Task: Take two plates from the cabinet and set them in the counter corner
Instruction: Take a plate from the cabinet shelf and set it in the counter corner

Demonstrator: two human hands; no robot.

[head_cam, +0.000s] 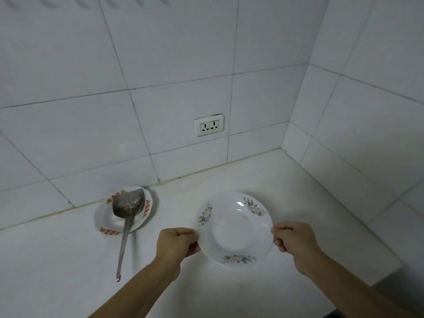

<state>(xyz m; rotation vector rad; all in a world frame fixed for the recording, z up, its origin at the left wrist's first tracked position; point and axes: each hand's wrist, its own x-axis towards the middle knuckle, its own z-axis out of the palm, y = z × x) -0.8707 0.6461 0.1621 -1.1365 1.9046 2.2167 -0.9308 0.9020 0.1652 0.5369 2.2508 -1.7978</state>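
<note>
Left hand (177, 242): grip pinched on the left rim of the white round plate with pink-and-blue flower prints (235, 228).
Right hand (294, 241): grip pinched on the right rim of the same plate.
Plate: held level between both hands, low above the white worktop (68, 271), short of the tiled corner; whether it touches cannot be told.
Second plate: white plate with red-and-orange flowers (105, 216) near the back wall, a metal spatula (127, 208) resting in it.
Wall: white double socket (208, 125).
</note>
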